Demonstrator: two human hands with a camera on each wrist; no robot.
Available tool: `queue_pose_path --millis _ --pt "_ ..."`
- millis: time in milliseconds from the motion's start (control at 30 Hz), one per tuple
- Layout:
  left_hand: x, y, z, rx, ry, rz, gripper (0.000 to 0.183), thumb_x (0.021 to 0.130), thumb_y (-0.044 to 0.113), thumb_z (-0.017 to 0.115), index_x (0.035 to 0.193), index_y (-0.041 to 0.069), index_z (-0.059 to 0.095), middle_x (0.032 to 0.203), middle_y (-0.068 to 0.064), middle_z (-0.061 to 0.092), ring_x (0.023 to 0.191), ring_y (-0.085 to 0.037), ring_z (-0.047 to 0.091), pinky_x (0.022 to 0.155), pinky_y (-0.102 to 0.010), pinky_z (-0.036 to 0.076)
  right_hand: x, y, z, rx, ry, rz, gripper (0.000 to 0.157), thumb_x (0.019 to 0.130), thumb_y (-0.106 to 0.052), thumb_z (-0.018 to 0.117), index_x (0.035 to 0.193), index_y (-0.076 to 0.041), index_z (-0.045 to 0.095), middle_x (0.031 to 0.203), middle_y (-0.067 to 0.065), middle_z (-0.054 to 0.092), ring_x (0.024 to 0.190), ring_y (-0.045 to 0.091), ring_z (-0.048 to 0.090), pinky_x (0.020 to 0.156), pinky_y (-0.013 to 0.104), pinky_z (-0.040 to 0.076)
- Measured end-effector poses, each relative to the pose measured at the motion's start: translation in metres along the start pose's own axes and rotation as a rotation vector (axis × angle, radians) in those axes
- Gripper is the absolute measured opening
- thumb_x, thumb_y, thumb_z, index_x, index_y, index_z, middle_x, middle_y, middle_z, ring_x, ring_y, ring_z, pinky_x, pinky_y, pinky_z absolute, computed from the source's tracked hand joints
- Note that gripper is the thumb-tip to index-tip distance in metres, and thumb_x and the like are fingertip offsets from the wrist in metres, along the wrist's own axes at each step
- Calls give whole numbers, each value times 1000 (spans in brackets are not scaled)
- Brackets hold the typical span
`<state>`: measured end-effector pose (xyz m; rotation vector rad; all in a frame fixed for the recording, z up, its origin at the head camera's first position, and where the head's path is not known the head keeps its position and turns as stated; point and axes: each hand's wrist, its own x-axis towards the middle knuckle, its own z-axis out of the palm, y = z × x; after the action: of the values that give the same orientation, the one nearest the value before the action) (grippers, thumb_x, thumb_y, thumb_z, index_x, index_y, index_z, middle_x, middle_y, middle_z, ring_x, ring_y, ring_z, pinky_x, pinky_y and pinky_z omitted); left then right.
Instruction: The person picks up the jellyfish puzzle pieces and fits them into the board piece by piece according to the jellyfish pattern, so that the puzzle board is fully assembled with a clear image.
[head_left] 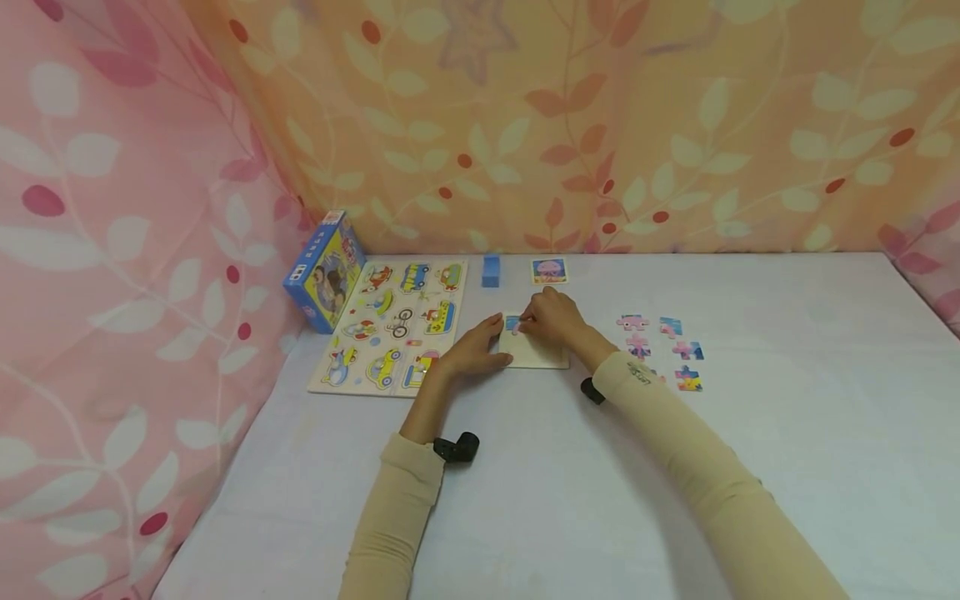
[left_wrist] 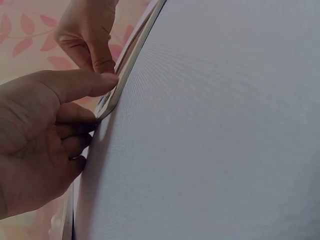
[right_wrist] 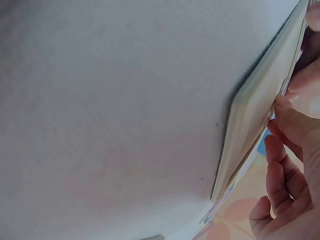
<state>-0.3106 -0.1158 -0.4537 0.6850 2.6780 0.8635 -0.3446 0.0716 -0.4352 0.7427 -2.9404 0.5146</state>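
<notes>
A small cream puzzle board (head_left: 536, 359) lies flat on the white-covered table, with a blue and pink jigsaw piece (head_left: 513, 322) at its far left corner. My left hand (head_left: 476, 348) holds the board's left side, thumb near the front corner and forefinger toward the back. In the left wrist view its thumb (left_wrist: 95, 83) lies along the board's edge. My right hand (head_left: 557, 317) reaches over the board and pinches at the jigsaw piece between thumb and forefinger. The right wrist view shows those fingertips (right_wrist: 283, 103) right at the board's surface; the piece is hidden there.
Several loose jigsaw pieces (head_left: 687, 350) lie right of the board, some partly behind the right sleeve. Behind the board are a jellyfish picture card (head_left: 550, 271) and a blue block (head_left: 491, 272). At left, a vehicle puzzle board (head_left: 337, 333) lies beside an upright blue box (head_left: 326, 275).
</notes>
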Motion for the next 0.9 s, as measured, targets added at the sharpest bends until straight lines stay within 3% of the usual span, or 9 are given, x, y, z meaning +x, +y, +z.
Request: queue_pose_path --millis 200,367,500,600,700,767,900 --pt "2 0 1 -21 8 6 67 89 20 57 144 0 25 154 -9 18 143 -22 15 117 -34 15 1 -1 0 4 -7 23 22 78 -29 72 92 -11 75 90 5 72 76 21 51 63 34 44" --pt "4 -1 2 -17 9 63 61 92 18 53 143 -1 26 154 -12 17 143 -26 13 117 -36 14 2 1 2 28 -7 29 21 78 -28 72 91 -11 75 94 6 72 80 22 55 69 36 48" --pt "4 1 4 -10 -1 71 60 93 20 52 143 0 26 154 -13 15 142 -27 13 116 -38 14 -2 9 -1 80 -50 3 26 80 -25 70 99 -8 73 93 9 71 82 23 52 73 34 44" --pt "5 3 5 -7 -10 61 60 93 21 52 144 1 25 154 -11 14 143 -26 12 117 -37 14 -10 22 -9 162 -79 -6 31 81 -21 69 106 -3 69 85 11 68 76 21 48 68 30 38" --pt "5 4 5 -20 -17 36 63 93 25 53 144 2 25 155 -9 13 143 -25 11 117 -38 13 -20 43 -25 249 -54 16 33 80 -17 69 109 -1 67 79 12 64 70 19 45 62 26 36" --pt "4 5 5 -30 -24 11 69 90 31 57 145 4 25 155 -7 11 143 -24 10 117 -39 13 -28 62 -37 254 -13 4 33 80 -15 70 108 2 66 78 13 64 68 20 47 62 27 38" --pt "2 5 2 -21 -46 -34 87 79 42 68 146 7 24 156 -3 9 144 -21 9 117 -39 13 -50 97 -62 194 10 71 35 81 -16 69 111 1 65 81 14 62 74 23 47 66 30 36"
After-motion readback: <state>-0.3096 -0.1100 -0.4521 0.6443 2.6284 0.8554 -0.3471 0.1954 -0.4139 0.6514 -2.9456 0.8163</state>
